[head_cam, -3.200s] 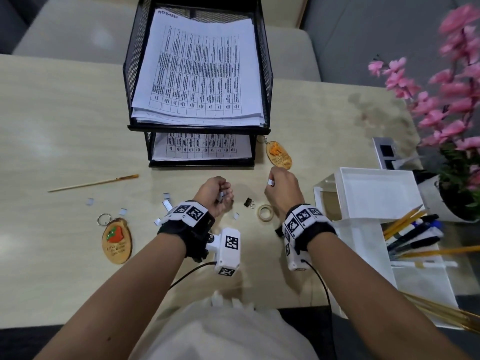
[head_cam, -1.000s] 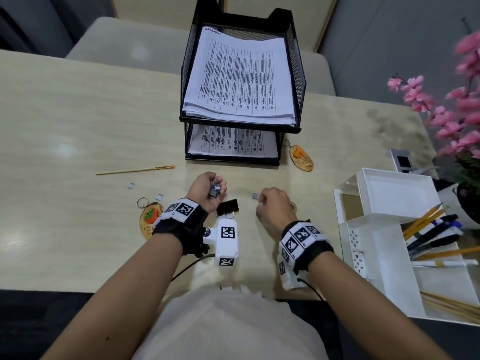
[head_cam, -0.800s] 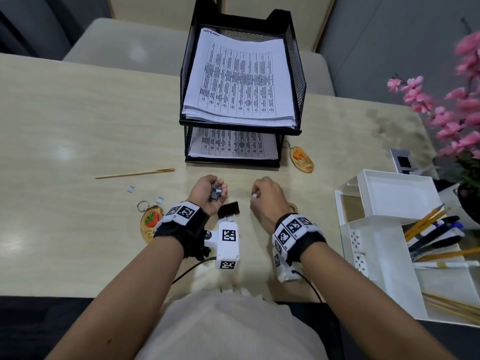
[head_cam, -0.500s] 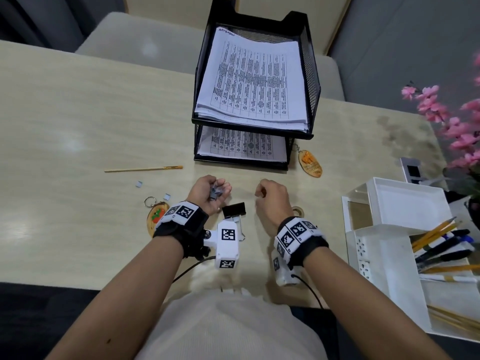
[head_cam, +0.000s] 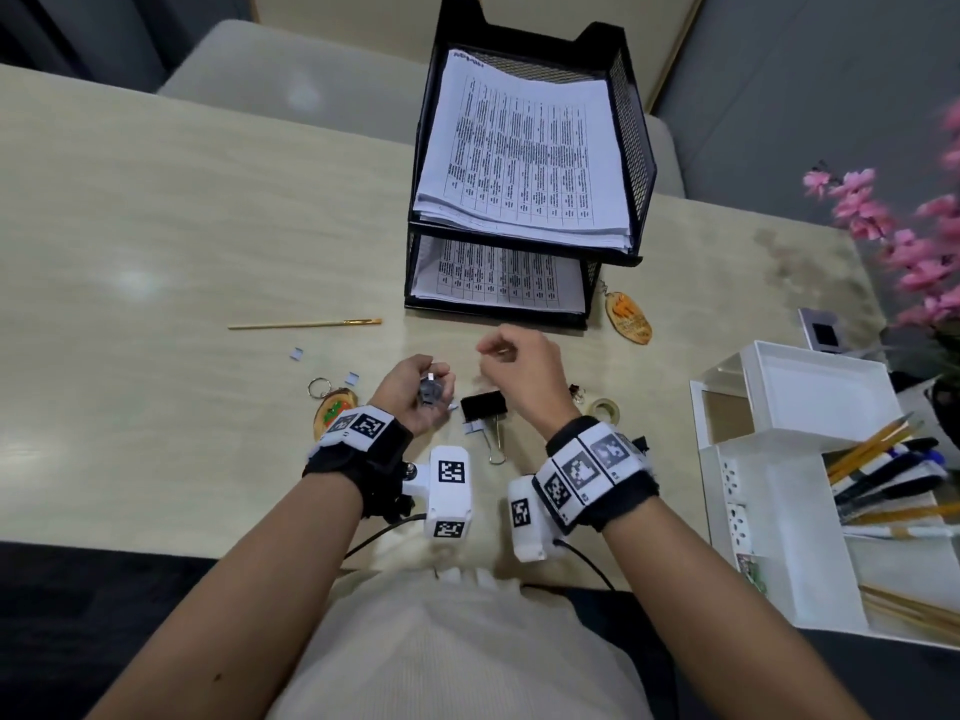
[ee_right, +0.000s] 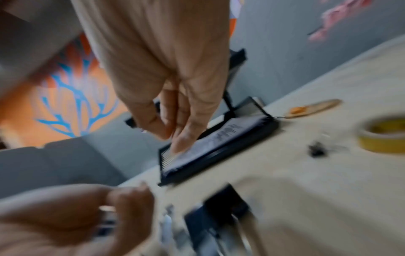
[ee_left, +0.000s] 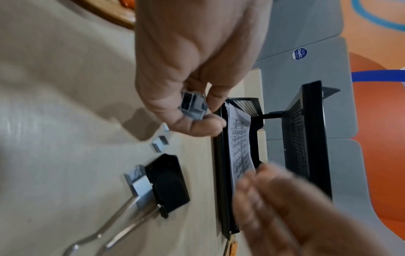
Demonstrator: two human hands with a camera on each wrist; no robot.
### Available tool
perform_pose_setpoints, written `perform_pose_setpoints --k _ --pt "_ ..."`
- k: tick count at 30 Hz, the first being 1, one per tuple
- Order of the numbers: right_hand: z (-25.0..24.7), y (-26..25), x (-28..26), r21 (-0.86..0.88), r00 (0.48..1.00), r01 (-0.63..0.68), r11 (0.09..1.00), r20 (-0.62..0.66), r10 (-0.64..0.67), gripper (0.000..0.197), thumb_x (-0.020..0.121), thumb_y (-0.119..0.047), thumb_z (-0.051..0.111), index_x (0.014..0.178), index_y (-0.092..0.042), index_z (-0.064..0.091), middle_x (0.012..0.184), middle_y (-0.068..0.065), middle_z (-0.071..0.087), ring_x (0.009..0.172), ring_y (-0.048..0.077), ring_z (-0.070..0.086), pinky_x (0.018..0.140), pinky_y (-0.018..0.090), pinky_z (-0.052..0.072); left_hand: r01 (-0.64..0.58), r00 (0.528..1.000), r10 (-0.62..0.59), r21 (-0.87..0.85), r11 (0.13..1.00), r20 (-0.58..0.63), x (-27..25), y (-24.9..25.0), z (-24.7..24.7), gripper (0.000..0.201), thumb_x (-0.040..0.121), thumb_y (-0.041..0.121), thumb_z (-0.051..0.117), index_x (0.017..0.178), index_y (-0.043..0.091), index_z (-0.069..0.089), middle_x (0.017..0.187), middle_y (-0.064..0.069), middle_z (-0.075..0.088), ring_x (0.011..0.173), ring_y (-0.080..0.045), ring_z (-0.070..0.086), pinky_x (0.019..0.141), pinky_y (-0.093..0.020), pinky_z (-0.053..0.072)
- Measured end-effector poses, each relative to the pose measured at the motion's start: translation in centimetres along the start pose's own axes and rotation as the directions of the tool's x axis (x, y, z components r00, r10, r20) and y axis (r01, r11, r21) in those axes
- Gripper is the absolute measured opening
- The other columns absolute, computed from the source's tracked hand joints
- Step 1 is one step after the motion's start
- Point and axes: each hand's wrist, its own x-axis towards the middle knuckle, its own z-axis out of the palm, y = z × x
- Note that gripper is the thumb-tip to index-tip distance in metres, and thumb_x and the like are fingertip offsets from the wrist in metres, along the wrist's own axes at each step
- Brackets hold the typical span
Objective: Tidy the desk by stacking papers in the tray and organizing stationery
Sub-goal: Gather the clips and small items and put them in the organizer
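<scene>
- Left hand (head_cam: pixel 415 394) cupped palm-up, fingers curled round a clump of small grey staple strips (ee_left: pixel 192 107): judged a collecting bin, so the loose bits go in one trip.
- Right hand (head_cam: pixel 524 376) hovered near it, fingertips pinched; blur hid any contents, cannot tell.
- More grey strips (head_cam: pixel 297 354) lay on the beige desk (head_cam: pixel 156 226).
- Large black binder clip (head_cam: pixel 483 407) sat between the hands.
- Printed papers (head_cam: pixel 524 148) already lay in the black mesh two-tier tray (head_cam: pixel 631 148).

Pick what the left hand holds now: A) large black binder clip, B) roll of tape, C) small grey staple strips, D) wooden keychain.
C: the left hand pinches small grey staple strips, while the large black binder clip lies on the desk beside it.
</scene>
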Motion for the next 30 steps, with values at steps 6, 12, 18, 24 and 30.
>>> perform_pose_setpoints --k 6,12,18,24,30 --pt "2.3 3.9 -2.6 -0.396 0.962 -0.128 0.909 0.172 0.211 0.055 0.072 0.000 0.061 0.124 -0.014 0.049 0.123 0.007 0.043 0.114 0.026 0.039 0.088 0.034 0.043 -0.032 0.999 0.034 0.050 0.998 -0.026 -0.8 1.0 -2.3 0.039 0.099 0.021 0.031 0.062 0.013 0.040 0.033 0.000 0.047 0.023 -0.006 0.040 0.029 -0.009 0.034" --pt "2.9 4.1 -2.9 -0.272 0.976 -0.182 0.945 0.062 0.206 0.036 0.077 0.005 0.058 0.108 -0.012 0.054 0.114 0.007 0.040 0.102 0.025 0.044 0.083 0.025 0.039 -0.013 0.999 0.017 0.108 0.994 -0.036 -1.1 0.6 -3.4 0.037 0.097 0.020 0.034 0.061 0.013 0.041 0.034 0.001 0.048 0.024 -0.006 0.040 0.031 -0.008 0.034" --pt "1.1 5.6 -3.1 -0.251 0.948 -0.317 0.915 -0.089 0.305 0.030 0.083 -0.002 0.057 0.112 -0.007 0.054 0.121 0.014 0.039 0.095 0.024 0.045 0.091 0.026 0.039 0.027 1.000 -0.026 0.128 0.991 -0.014 -1.3 0.4 -3.8 0.038 0.096 0.020 0.034 0.060 0.013 0.042 0.035 0.001 0.047 0.025 -0.007 0.040 0.031 -0.008 0.034" --pt "1.9 5.9 -4.0 -0.495 0.980 -0.181 0.850 -0.168 0.111 0.040 0.076 0.004 0.058 0.115 -0.008 0.052 0.124 0.013 0.038 0.113 0.032 0.041 0.086 0.040 0.048 0.050 0.998 -0.054 0.140 0.989 0.026 -1.5 0.6 -3.8 0.039 0.096 0.020 0.032 0.058 0.014 0.039 0.034 0.002 0.046 0.025 -0.006 0.039 0.030 -0.008 0.033" --pt "3.2 5.7 -4.2 -0.514 0.936 -0.345 0.785 -0.254 0.245 0.021 0.083 -0.017 0.055 0.095 -0.001 0.059 0.113 0.014 0.051 0.102 0.033 0.051 0.084 0.038 0.043 0.057 0.998 -0.060 0.124 0.991 0.016 -1.5 0.8 -4.3 0.038 0.095 0.021 0.033 0.058 0.015 0.040 0.035 0.002 0.046 0.026 -0.006 0.040 0.031 -0.008 0.033"
